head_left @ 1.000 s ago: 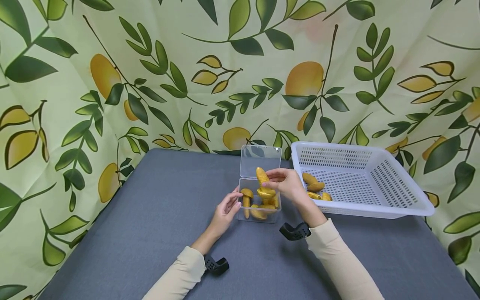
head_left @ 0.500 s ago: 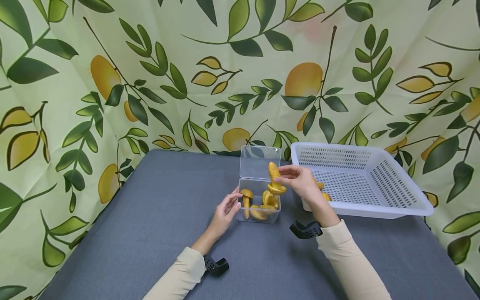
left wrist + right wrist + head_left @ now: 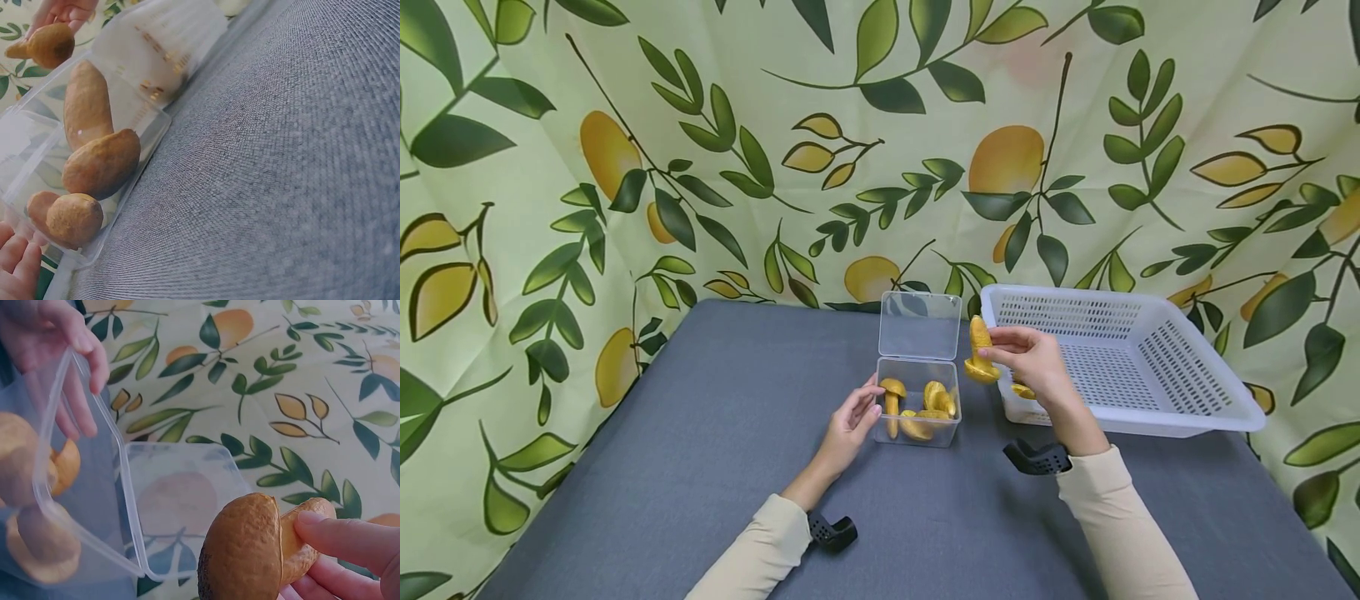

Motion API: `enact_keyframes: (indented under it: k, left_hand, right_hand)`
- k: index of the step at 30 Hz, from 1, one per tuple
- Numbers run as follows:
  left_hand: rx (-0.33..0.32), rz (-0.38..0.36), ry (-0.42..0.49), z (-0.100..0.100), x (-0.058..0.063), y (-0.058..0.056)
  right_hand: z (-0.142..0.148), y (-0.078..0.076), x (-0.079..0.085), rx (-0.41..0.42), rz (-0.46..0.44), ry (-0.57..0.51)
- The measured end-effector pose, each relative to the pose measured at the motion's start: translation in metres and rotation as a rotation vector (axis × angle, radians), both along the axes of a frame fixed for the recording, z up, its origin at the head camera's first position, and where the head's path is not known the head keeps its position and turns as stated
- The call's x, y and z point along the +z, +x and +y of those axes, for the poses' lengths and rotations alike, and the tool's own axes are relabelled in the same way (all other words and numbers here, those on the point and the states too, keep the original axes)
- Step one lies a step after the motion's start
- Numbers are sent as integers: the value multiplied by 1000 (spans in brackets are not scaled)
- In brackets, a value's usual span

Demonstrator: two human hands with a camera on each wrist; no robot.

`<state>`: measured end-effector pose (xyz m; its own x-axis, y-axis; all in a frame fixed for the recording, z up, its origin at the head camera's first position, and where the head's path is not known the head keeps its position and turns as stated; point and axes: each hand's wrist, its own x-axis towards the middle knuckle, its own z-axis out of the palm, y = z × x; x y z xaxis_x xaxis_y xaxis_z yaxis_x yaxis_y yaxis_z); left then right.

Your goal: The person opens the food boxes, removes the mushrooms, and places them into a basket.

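Note:
Pinched by its stem in my right hand [image 3: 1026, 362] is a yellow-brown mushroom [image 3: 981, 354], cap down, held in the air between the clear box and the white basket. My left hand [image 3: 848, 422] grips the left side of the clear plastic box [image 3: 917, 442], fingers and thumb at its rim. Its hinged lid [image 3: 920, 325] stands open at the back. Inside lie several mushrooms: one [image 3: 892, 398] along the left wall and others [image 3: 938, 397] at the right and front. The right wrist view shows the held mushroom's broad brown cap [image 3: 240, 550] close up.
A white perforated basket [image 3: 1150, 421] stands to the right of the box. A piece of mushroom [image 3: 1022, 391] shows inside it, partly behind my right hand. Grey cloth [image 3: 722, 433] covers the table, and a leaf-patterned curtain [image 3: 850, 208] hangs behind.
My right hand has carried the mushroom rightward, from above the box to the gap beside the basket. The left hand has stayed at the box.

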<state>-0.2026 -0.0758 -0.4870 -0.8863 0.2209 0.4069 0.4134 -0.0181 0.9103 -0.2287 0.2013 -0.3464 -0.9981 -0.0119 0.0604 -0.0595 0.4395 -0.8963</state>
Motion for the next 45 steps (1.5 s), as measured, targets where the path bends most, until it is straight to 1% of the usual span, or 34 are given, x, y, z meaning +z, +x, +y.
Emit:
enact_keyframes:
  k: [5,11,15,21,24,28,31,35,39,42,45]
  left_hand:
    - [-2,-3,-3,0,0,0]
    - [12,-16,-23,-1,1,1]
    - [8,-24,-19,-1,1,1]
    - [18,-25,-28,-1,0,2]
    - [16,-38,-27,-1,1,2]
    - [12,-59,-25,-1,2,2]
    - [6,-55,-21,-1,3,3]
    - [4,-29,-13,-1,3,3]
    - [5,-16,-15,-1,3,3]
    - [3,-22,-19,-1,4,4]
    - [4,-21,-23,-1,4,3]
  right_hand:
    - [11,2,3,-9,-3,-21]
    - [22,2,3,-33,-6,-53]
    - [32,-2,0,-61,-21,-68]
    - [44,-8,-7,-119,-56,-75]
    - [47,-11,-12,-149,-71,-54]
    - [50,-14,-19,-187,-110,27]
    - [53,-15,-23,-204,-131,66]
    - [55,-14,-25,-217,-138,75]
    - [55,-10,-23,-223,-133,95]
    - [54,-6,-21,-211,-126,92]
    - [52,-1,-18,-186,-104,64]
